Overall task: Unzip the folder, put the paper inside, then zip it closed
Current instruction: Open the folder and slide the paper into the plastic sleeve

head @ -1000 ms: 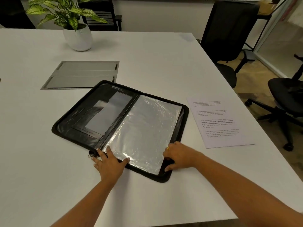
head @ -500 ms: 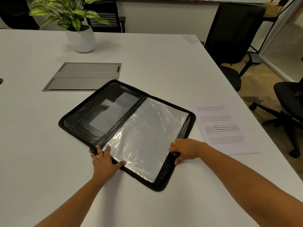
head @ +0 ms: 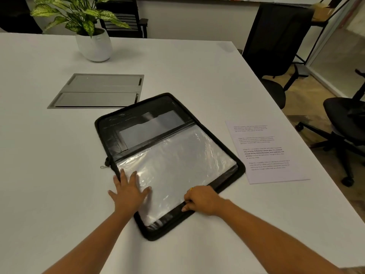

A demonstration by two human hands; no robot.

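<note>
A black zip folder (head: 110, 135) is seen lying fully open on the white table (head: 177, 66), turned at an angle, w/ its spine running from near-left to far-right. The far half is taken up by dark pockets; the near half is covered by a clear plastic sleeve (head: 177, 161), crinkled and shiny. The L hand (head: 128, 192) is laid flat on the sleeve's near-left corner, fingers straight and spread, nothing gripped. The R hand (head: 203, 199) is curled at the folder's near edge, thumb set on the black border and fingers bent over the sleeve side, so the edge is held; whether the sleeve itself is also pinched can't be told. A yellow ring (head: 191, 188) is worn on that hand. The metal zip pull (head: 104, 165) is seen sticking out at the spine's left end, just beyond the L hand's fingertips. The printed paper (head: 266, 153) is left flat on the table just right of the folder, close to it but not inside. Further back, a grey cable hatch (head: 98, 90) is set into the tabletop, and a potted plant (head: 92, 42) is placed behind it. Black office chairs (head: 276, 46) are parked at the table's right side.
</note>
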